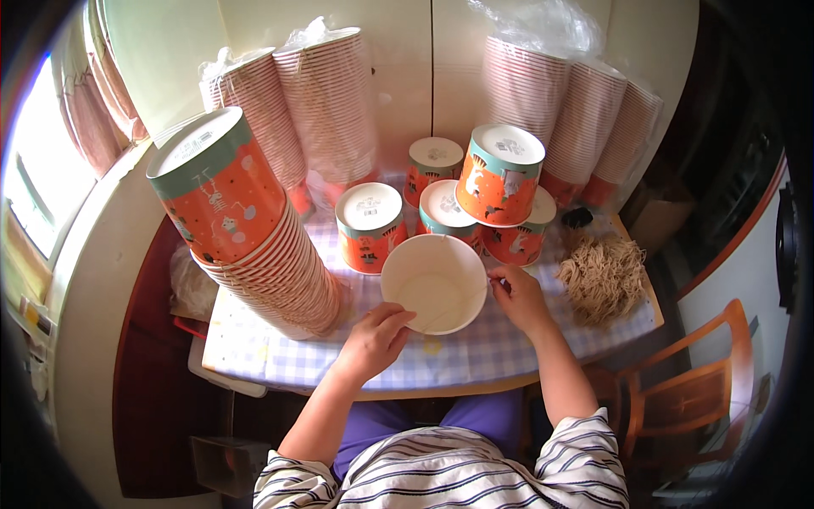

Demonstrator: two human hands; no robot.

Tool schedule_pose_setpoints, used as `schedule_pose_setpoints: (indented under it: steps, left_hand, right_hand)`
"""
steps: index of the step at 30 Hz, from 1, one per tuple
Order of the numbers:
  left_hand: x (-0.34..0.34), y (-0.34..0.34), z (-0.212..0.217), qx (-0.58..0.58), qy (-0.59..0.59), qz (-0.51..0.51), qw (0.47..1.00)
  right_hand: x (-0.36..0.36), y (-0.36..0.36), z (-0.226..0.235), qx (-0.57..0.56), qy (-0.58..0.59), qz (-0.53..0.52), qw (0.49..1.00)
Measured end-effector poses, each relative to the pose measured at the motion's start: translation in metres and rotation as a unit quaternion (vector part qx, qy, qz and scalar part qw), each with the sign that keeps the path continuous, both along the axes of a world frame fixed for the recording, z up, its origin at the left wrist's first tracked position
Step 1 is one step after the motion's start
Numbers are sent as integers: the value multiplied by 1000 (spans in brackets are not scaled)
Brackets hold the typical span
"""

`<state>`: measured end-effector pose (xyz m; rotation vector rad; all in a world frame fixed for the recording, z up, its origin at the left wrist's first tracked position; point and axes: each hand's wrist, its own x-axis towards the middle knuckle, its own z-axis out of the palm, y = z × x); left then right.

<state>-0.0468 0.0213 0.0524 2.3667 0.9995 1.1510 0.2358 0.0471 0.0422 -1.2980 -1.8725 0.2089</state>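
An open paper bucket with a pale inside stands in front of me, its mouth tilted up toward me. A thin pale cord seems to run across its mouth, only faintly visible. At the near left rim, my left hand is closed, with thumb and fingers pinched together. Beside the right rim, my right hand is also closed in a pinch, its fingertips at the bucket's side. Both pinches appear to hold the cord, though its ends are hidden by the fingers. To the right lies a heap of tan cords.
On the left leans a tall stack of orange and green buckets. Several upside-down buckets stand behind, one bucket raised on others. Plastic-wrapped stacks line the wall. A checked cloth covers the table; a wooden chair stands right.
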Motion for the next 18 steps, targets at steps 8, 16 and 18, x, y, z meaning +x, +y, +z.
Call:
schedule_pose_setpoints:
  steps: [8,16,18]
  left_hand:
    - [0,1,1,13,-11,-1,1000]
    - [4,-2,3,79,57,38,995]
    - [8,-4,9,94,94,65,989]
  right_hand:
    - [3,-18,-37,-18,-35,45,998]
    - [-27,-56,-32,-134,173,53,974]
    - [-42,-62,-33,-48,192,30,980]
